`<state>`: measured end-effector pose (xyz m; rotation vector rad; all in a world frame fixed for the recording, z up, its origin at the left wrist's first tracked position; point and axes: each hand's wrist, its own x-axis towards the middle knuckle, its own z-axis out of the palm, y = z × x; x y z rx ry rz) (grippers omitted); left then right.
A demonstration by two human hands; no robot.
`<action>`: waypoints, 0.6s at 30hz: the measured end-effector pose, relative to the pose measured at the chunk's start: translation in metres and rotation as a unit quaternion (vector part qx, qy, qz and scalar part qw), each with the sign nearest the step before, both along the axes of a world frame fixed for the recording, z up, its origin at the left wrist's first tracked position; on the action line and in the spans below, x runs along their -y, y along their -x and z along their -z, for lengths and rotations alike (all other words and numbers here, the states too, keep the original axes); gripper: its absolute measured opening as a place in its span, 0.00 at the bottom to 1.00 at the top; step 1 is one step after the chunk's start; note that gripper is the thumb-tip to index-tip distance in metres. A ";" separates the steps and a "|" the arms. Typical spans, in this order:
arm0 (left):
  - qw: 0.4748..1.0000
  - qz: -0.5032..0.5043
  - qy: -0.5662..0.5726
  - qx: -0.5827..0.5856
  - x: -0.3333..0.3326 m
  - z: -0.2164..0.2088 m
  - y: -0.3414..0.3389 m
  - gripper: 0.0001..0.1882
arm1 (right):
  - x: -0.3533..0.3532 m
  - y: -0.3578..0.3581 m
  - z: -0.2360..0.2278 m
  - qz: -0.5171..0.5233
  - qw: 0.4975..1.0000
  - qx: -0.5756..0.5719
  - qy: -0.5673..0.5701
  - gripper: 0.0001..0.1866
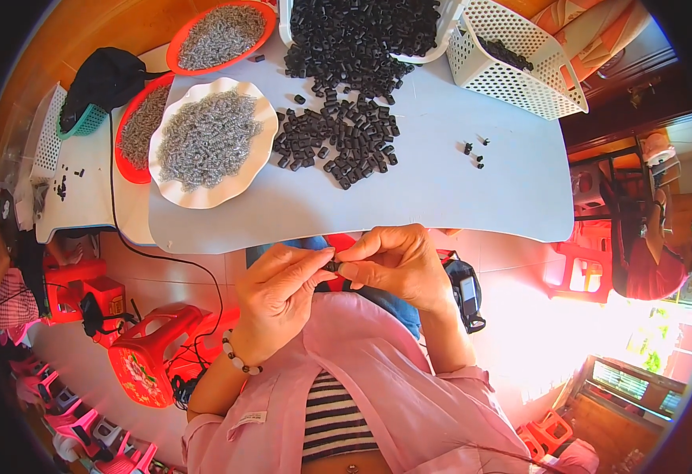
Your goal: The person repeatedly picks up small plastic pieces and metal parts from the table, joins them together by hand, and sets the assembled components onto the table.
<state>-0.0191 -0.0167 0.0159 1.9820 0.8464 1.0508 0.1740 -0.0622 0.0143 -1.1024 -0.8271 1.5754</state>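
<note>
My left hand [279,291] and my right hand [397,265] meet in front of my body, just off the table's near edge. Both are closed in a pinch on one small black plastic part [331,267], mostly hidden by the fingertips. Beyond them on the table lies a loose spread of similar black plastic parts [346,142], running back into a heap [354,39] at the white tray. To its left, a white scalloped plate [252,175] holds many small silver coil springs [208,141].
Two red trays [174,62] of springs stand at the back left. A white perforated basket [511,71] sits at the back right, near several small black pieces [476,150]. A black cable [112,182] hangs past the left edge toward a red stool [142,363].
</note>
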 end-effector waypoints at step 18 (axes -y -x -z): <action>0.989 0.037 -0.119 -0.080 0.004 -0.003 0.004 0.21 | 0.004 -0.001 -0.005 -0.011 0.998 0.064 0.021 0.04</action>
